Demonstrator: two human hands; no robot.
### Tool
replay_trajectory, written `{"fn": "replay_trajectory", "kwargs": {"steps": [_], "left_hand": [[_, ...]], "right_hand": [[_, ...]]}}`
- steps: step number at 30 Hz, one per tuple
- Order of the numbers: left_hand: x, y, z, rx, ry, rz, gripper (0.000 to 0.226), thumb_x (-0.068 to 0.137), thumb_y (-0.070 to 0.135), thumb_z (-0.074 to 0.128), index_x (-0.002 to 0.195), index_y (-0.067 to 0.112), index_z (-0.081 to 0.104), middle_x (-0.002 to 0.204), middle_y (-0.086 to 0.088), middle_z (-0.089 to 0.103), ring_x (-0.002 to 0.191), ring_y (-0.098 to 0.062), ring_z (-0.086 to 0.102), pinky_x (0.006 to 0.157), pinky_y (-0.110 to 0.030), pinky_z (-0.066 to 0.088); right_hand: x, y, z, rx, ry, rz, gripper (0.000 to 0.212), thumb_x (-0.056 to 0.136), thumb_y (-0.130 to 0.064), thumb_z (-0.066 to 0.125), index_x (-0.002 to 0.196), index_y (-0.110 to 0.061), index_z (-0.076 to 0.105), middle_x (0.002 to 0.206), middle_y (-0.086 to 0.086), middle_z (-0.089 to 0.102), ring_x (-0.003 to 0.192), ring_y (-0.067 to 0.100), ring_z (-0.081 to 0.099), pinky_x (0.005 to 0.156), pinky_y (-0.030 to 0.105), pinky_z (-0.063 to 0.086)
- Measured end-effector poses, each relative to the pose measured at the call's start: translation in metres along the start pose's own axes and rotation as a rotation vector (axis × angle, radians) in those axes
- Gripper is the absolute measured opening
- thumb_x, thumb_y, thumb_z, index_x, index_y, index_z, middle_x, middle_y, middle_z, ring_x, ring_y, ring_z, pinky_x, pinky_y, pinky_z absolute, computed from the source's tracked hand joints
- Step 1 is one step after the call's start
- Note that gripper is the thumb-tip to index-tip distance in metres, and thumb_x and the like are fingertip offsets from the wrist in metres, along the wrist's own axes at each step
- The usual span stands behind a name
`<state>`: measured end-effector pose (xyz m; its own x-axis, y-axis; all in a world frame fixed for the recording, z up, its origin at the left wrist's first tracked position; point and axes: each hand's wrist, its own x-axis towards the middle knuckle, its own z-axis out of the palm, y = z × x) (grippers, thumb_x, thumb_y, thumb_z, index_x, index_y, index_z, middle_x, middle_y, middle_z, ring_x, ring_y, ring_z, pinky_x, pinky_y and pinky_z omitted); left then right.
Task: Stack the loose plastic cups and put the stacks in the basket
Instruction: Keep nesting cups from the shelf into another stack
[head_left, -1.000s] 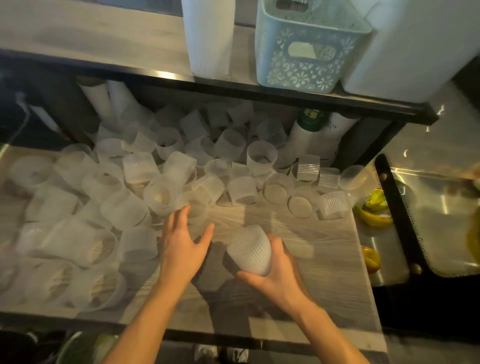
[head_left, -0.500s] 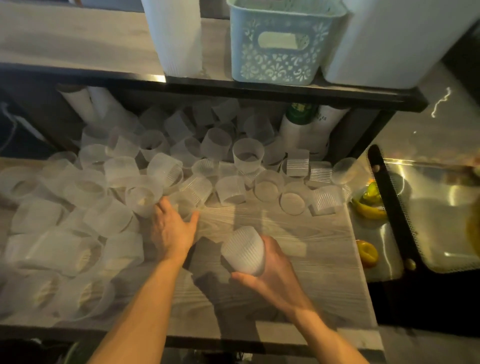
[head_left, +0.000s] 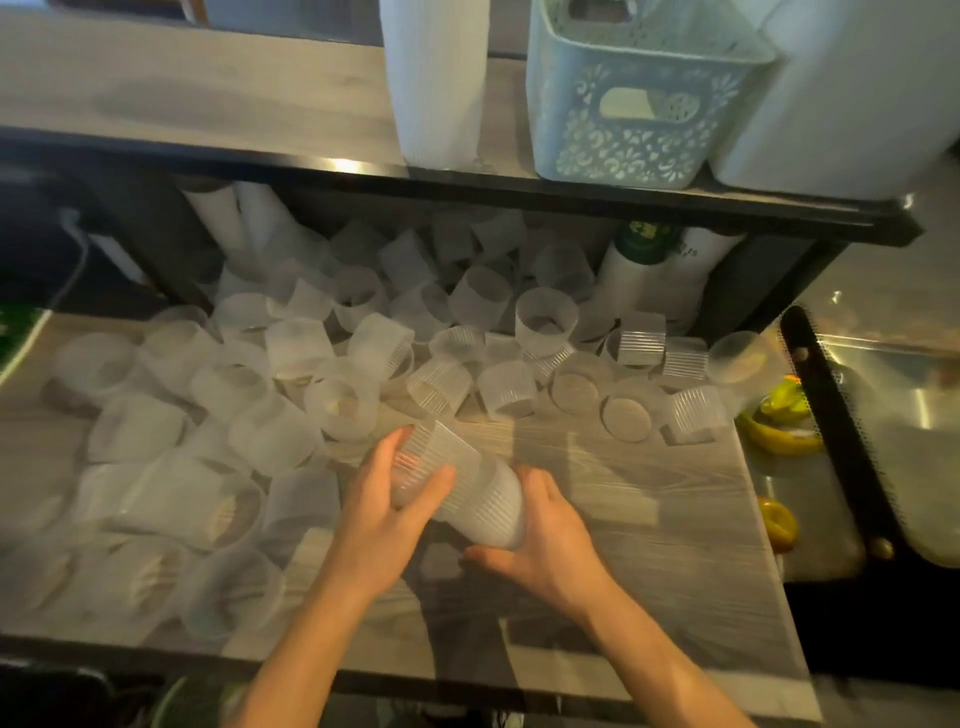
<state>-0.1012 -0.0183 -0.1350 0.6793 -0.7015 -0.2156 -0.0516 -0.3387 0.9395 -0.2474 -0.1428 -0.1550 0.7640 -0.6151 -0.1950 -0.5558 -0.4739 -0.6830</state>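
Head view: your left hand (head_left: 387, 499) grips a ribbed cup (head_left: 434, 457) and is nesting it with the cup (head_left: 491, 512) your right hand (head_left: 540, 545) holds, above the surface (head_left: 649, 493). Stacking step. Next: seat it squarely; the basket (head_left: 639, 98) waits on the shelf above.

Your frame is dim overall. Light enters from the right of the basket (head_left: 641, 98); glare streaks the shelf edge (head_left: 347, 165) left of and below it. Lower-left cups (head_left: 171, 499) smear with blur; the edges bow.
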Motion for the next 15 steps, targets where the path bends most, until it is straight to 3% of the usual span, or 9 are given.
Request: {"fn": "replay_trajectory", "kwargs": {"steps": [3,10,15], "left_hand": [[-0.004,0.003,-0.006,0.07,-0.022,0.015,0.083,0.065,0.071,0.06,0.138,0.037,0.042,0.126,0.018,0.051,0.117,0.001,0.052,0.101,-0.027,0.042],[-0.003,0.002,-0.013,0.037,-0.013,0.028,0.078,0.064,0.073,0.062,0.133,0.04,0.046,0.124,0.013,0.057,0.112,0.0,0.056,0.101,-0.034,0.048],[0.003,0.003,-0.024,0.111,-0.055,0.008,0.091,0.062,0.076,0.061,0.141,0.036,0.042,0.13,0.011,0.051,0.118,-0.003,0.052,0.104,-0.037,0.046]], "right_hand": [[-0.001,-0.012,-0.002,-0.015,-0.014,-0.032,0.089,0.067,-0.047,0.084,0.137,-0.02,0.037,0.126,-0.003,0.046,0.117,0.019,0.052,0.093,0.032,0.045],[-0.004,-0.021,-0.001,0.002,-0.039,-0.051,0.084,0.068,-0.049,0.082,0.133,-0.024,0.036,0.12,-0.008,0.044,0.11,0.013,0.052,0.088,0.029,0.046],[-0.004,-0.028,-0.002,0.01,-0.057,-0.073,0.081,0.068,-0.051,0.081,0.131,-0.026,0.036,0.121,-0.01,0.044,0.109,0.01,0.052,0.087,0.026,0.045]]}}
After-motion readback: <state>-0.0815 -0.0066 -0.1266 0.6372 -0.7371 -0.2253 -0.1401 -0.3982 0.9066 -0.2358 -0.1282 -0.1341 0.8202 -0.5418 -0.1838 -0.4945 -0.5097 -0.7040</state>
